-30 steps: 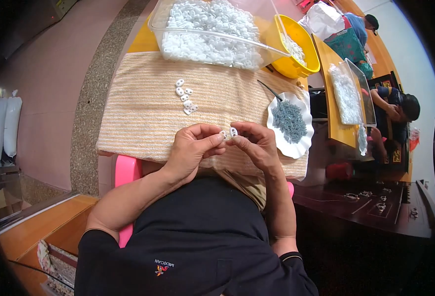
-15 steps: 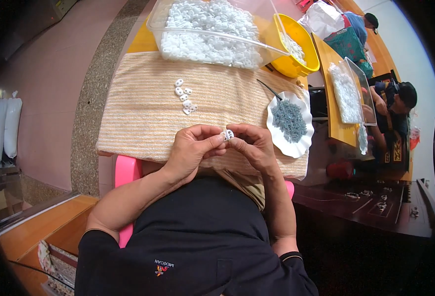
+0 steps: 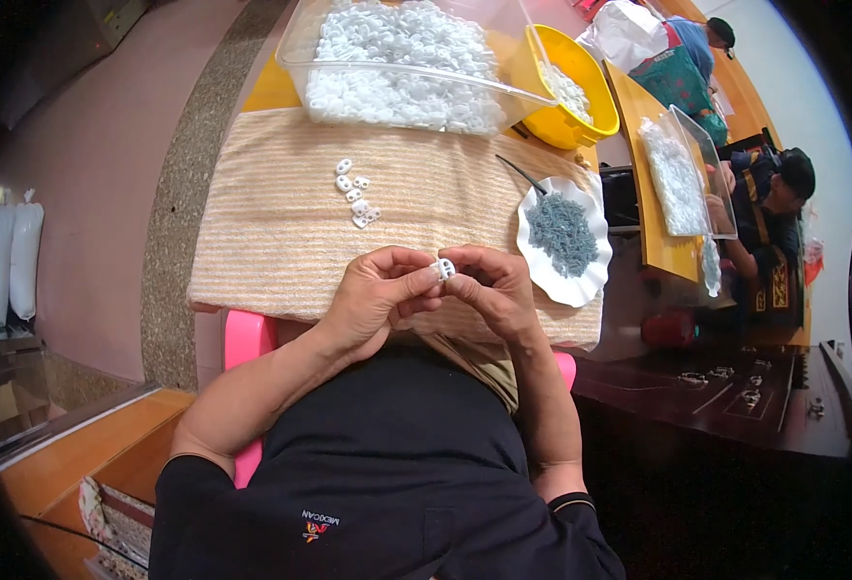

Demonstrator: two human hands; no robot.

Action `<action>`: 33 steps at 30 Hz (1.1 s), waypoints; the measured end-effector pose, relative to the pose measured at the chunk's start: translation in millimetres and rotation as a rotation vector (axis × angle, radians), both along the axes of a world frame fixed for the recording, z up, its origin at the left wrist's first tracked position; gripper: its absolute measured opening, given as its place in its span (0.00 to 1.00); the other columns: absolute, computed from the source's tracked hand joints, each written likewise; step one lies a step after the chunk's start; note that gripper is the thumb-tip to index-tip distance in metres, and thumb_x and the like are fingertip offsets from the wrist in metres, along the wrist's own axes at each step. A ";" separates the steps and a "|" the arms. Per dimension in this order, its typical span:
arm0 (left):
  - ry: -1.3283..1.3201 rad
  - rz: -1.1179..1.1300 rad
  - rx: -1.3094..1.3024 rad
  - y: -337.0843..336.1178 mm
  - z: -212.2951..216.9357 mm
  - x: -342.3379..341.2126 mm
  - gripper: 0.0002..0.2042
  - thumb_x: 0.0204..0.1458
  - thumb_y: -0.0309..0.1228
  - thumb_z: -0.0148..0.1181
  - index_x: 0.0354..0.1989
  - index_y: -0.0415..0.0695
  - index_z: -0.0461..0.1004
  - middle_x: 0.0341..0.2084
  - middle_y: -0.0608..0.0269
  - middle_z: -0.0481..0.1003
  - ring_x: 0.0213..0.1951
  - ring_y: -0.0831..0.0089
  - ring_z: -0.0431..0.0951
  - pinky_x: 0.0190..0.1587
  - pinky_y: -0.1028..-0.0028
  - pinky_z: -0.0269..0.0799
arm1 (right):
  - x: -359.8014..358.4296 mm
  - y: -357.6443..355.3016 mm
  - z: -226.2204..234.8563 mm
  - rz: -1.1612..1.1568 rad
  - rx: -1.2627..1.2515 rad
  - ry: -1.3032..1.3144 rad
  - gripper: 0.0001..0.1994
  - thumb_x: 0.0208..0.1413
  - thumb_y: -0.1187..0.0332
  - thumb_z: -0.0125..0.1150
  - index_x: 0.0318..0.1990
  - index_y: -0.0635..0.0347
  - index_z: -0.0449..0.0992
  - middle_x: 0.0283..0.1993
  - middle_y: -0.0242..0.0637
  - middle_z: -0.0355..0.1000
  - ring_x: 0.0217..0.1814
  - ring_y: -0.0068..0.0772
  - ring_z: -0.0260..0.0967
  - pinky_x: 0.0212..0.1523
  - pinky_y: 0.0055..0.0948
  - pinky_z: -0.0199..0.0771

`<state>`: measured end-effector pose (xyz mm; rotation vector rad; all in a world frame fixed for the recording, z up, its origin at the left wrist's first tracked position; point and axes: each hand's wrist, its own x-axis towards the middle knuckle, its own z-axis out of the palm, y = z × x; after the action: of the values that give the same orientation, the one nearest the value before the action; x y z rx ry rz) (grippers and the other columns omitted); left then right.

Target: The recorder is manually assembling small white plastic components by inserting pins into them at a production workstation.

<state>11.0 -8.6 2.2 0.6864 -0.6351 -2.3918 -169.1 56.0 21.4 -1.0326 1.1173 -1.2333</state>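
Note:
Between both hands, near the towel's front edge, is a small white plastic piece with two holes [image 3: 446, 269], much like a cord stopper. The thumb and fingers of my left hand [image 3: 375, 300] pinch it from one side. On the other side my right hand [image 3: 495, 292] grips it with thumb and forefinger. Further up the striped towel [image 3: 261, 232] lies a short row of several similar white pieces [image 3: 356, 196]. A white wavy-edged plate [image 3: 534, 269] to the right of my hands bears a heap of fine grey coils [image 3: 564, 235], which look like tiny springs.
At the table's far side stands a clear plastic bin [image 3: 397, 70] full of white pieces, with a yellow basin [image 3: 607, 111] beside it. A thin dark stick [image 3: 519, 172] leans on the plate. Two other people work at tables on the right. White sacks [image 3: 26, 256] stand at left.
Both hands still hold the white piece between them, with only a slight turn of the fingers. The whole view has shifted a little.

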 end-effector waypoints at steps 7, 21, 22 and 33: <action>0.075 -0.085 -0.002 -3.9 1.0 1.5 0.06 0.55 0.24 0.61 0.40 0.41 0.74 0.36 0.63 0.77 0.37 0.76 0.79 0.43 0.76 0.80 | 1.5 -2.2 2.5 0.009 -0.112 0.113 0.12 0.56 0.77 0.62 0.48 0.68 0.76 0.41 0.33 0.70 0.44 0.21 0.68 0.46 0.19 0.69; 0.193 -0.120 -0.016 -2.3 6.9 3.9 0.07 0.55 0.23 0.61 0.36 0.44 0.68 0.34 0.66 0.76 0.38 0.76 0.78 0.45 0.75 0.79 | 2.8 2.5 6.4 0.039 -0.288 0.199 0.14 0.54 0.79 0.63 0.49 0.68 0.75 0.48 0.41 0.67 0.45 0.23 0.68 0.41 0.19 0.71; 0.206 -0.122 -0.033 -2.0 7.4 4.3 0.07 0.55 0.23 0.62 0.35 0.44 0.68 0.34 0.66 0.76 0.38 0.76 0.78 0.45 0.75 0.79 | 2.6 2.7 7.0 0.055 -0.316 0.266 0.14 0.54 0.79 0.63 0.49 0.69 0.75 0.48 0.42 0.68 0.44 0.23 0.68 0.41 0.19 0.71; 0.244 -0.124 -0.043 0.1 -1.2 3.9 0.09 0.55 0.24 0.62 0.32 0.45 0.66 0.32 0.66 0.74 0.36 0.76 0.78 0.39 0.75 0.79 | 12.4 5.0 3.8 0.003 -0.390 0.296 0.13 0.54 0.78 0.63 0.48 0.70 0.75 0.47 0.43 0.69 0.42 0.23 0.68 0.40 0.19 0.71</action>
<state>14.9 -8.5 1.0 0.3372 -0.6379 -2.5154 -156.7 61.0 25.2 -1.5508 1.1190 -1.3575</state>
